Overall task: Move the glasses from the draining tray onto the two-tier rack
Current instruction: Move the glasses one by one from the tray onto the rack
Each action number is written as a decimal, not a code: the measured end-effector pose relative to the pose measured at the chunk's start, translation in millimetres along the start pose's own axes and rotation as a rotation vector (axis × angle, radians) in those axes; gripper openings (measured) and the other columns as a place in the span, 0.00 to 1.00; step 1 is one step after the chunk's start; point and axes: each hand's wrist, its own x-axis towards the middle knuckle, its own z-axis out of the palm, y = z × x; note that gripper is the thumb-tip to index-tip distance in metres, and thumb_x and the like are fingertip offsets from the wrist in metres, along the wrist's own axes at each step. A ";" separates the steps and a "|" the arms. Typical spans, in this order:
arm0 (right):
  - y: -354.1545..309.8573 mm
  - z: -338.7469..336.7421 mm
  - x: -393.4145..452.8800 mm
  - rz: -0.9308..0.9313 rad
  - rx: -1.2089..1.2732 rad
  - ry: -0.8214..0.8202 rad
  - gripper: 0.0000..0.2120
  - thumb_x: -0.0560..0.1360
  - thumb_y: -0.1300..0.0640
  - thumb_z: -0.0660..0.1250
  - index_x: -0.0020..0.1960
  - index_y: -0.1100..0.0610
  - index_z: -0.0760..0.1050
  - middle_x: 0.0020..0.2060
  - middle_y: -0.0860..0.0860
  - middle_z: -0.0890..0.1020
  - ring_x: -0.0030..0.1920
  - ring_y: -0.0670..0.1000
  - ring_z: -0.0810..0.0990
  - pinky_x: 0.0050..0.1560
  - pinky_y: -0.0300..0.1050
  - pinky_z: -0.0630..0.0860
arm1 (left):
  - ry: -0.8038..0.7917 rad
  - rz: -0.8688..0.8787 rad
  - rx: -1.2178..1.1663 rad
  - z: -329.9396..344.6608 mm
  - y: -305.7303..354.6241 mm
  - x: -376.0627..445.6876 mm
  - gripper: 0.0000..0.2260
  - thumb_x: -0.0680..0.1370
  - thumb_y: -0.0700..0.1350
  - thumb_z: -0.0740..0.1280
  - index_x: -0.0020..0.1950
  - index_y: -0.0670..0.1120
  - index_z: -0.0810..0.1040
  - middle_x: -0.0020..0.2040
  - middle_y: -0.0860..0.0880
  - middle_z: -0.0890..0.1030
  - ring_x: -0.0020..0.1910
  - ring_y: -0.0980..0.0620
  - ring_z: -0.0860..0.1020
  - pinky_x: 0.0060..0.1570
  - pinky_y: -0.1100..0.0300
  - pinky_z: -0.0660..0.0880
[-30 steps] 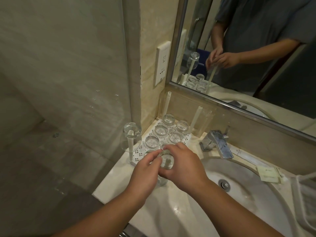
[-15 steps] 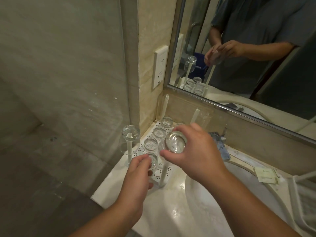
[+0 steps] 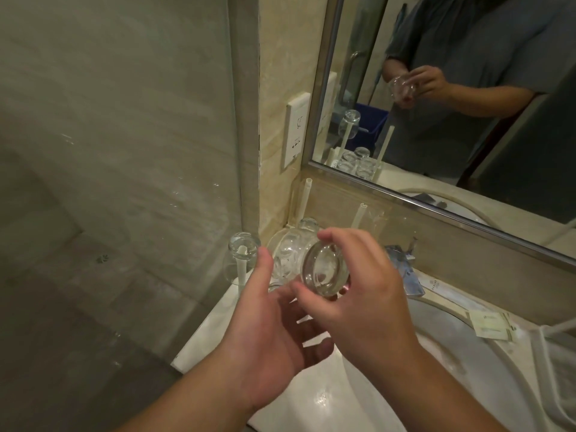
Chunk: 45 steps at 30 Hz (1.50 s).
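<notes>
— One glass (image 3: 314,263) in hand. Condition?

— Clear, colourless, round-bodied tumbler with a thick base. It lies tipped on its side above the left end of the counter (image 3: 212,332), base toward the camera, mouth toward the wall. Smooth, glossy, faint reflections across the wall of it.

— Held how?

— Right hand (image 3: 367,304) clamped on the base end, thumb under, fingers over the top. Left hand (image 3: 268,322) spread wide, palm up, just beneath and left of the glass, thumb raised beside its body; whether the thumb touches I cannot tell.

— Other stock?

— Second glass (image 3: 241,257) of the same pattern, inverted on a white upright peg (image 3: 240,275) at the counter's front-left corner. Third glass (image 3: 308,224) bottom-up behind the held one, near the back-left corner. Two more bare white pegs: far-left peg (image 3: 304,198) in the back corner, back peg (image 3: 358,215) against the splashback. All pegs slim, matte, tubular.

— Fixtures?

— Counter pale, polished, stone-like, wet sheen. Round white basin (image 3: 467,353) sunk at right. Metal-framed mirror (image 3: 436,198) above the back edge, reflecting the person and the glass. White wall socket (image 3: 296,129) on beige tile left of the mirror.
</notes>
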 end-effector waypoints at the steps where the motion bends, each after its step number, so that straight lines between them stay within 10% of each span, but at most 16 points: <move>1: 0.6 0.8 -2.7 -0.003 0.008 0.002 0.24 0.66 0.48 0.75 0.60 0.51 0.75 0.54 0.41 0.74 0.57 0.36 0.73 0.54 0.25 0.66 | -0.019 0.015 -0.001 1.5 1.1 -0.6 0.45 0.68 0.78 0.59 0.67 0.43 0.78 0.59 0.42 0.83 0.51 0.43 0.82 0.50 0.49 0.77; 5: 2.8 4.2 -14.7 -0.007 0.047 0.015 0.24 0.65 0.53 0.77 0.59 0.50 0.73 0.56 0.42 0.72 0.58 0.38 0.73 0.54 0.25 0.66 | -0.074 0.093 -0.054 7.2 0.1 -4.0 0.39 0.69 0.77 0.59 0.68 0.50 0.78 0.67 0.41 0.79 0.68 0.39 0.76 0.71 0.38 0.66; 17: 4.6 6.5 -25.6 0.041 0.059 0.045 0.35 0.64 0.60 0.79 0.67 0.53 0.66 0.60 0.46 0.70 0.62 0.39 0.70 0.60 0.27 0.64 | -0.041 0.296 0.048 14.8 6.6 -1.4 0.30 0.65 0.62 0.79 0.64 0.50 0.81 0.61 0.44 0.83 0.59 0.41 0.82 0.64 0.42 0.74; 24: 2.6 2.7 -22.2 0.116 0.100 0.023 0.42 0.67 0.51 0.78 0.74 0.46 0.59 0.63 0.41 0.69 0.65 0.38 0.69 0.62 0.27 0.64 | -0.067 0.542 0.250 17.8 9.3 -1.5 0.33 0.60 0.52 0.83 0.63 0.60 0.78 0.52 0.52 0.86 0.49 0.54 0.85 0.38 0.64 0.79; 31: 1.1 -1.9 -22.5 0.185 0.172 -0.015 0.43 0.65 0.40 0.71 0.75 0.40 0.55 0.68 0.39 0.69 0.67 0.40 0.71 0.64 0.38 0.71 | 0.025 0.783 0.531 13.3 6.0 1.1 0.34 0.59 0.53 0.80 0.63 0.68 0.76 0.56 0.60 0.82 0.60 0.60 0.80 0.49 0.65 0.78; 37: 8.8 0.0 -23.0 0.194 0.217 -0.007 0.44 0.66 0.58 0.75 0.75 0.42 0.56 0.65 0.40 0.72 0.65 0.41 0.73 0.61 0.35 0.71 | -0.017 0.737 0.587 16.3 -1.1 5.3 0.36 0.59 0.53 0.80 0.64 0.69 0.75 0.57 0.60 0.81 0.61 0.64 0.77 0.49 0.66 0.77; 45: 25.1 -17.3 -29.0 0.281 0.214 0.035 0.45 0.66 0.55 0.77 0.74 0.41 0.56 0.64 0.38 0.72 0.65 0.40 0.72 0.61 0.44 0.75 | -0.057 0.687 0.640 38.6 -11.5 17.2 0.34 0.59 0.52 0.80 0.63 0.69 0.76 0.58 0.58 0.82 0.62 0.62 0.77 0.61 0.54 0.75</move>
